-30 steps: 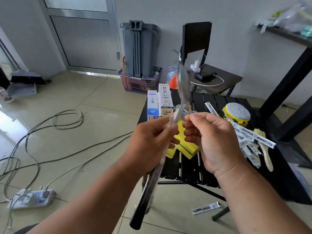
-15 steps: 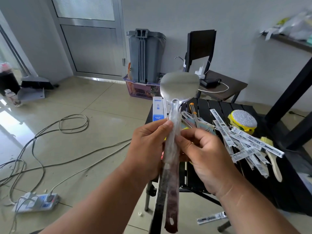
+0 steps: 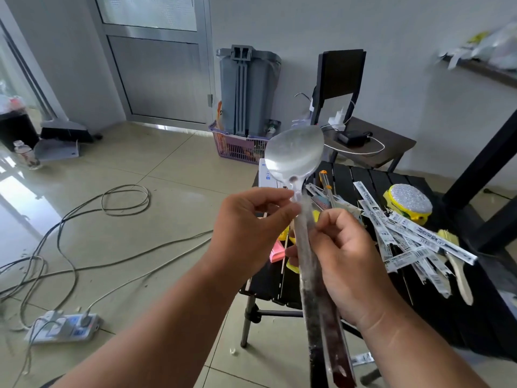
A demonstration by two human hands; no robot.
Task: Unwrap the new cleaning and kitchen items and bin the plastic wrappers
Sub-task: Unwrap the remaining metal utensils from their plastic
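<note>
A long metal spatula [image 3: 293, 155] in a clear plastic sleeve stands upright in front of me, its flat blade facing the camera and its dark handle [image 3: 327, 340] pointing down. My left hand [image 3: 249, 231] pinches the neck just under the blade between thumb and forefinger. My right hand [image 3: 344, 261] curls round the wrapped shaft a little lower. On the black slatted table [image 3: 361, 177] behind lie several torn printed wrapper strips [image 3: 405, 242], a yellow scrubber [image 3: 408, 205] with a silver top, and a wooden-handled brush [image 3: 458, 264]. Yellow sponges [image 3: 291, 264] are partly hidden behind my hands.
A grey bin [image 3: 246, 91] stands in a purple basket [image 3: 237, 147] by the wall. A black chair [image 3: 341, 79] and a side table with a charger are behind. Cables [image 3: 123, 200] and a power strip [image 3: 64, 326] lie on the tiled floor at left. One wrapper [image 3: 362, 358] is on the floor.
The spatula was edge-on, then turned with its flat blade facing me. Both hands have shifted slightly on the shaft, and my view has lowered and moved closer to the table.
</note>
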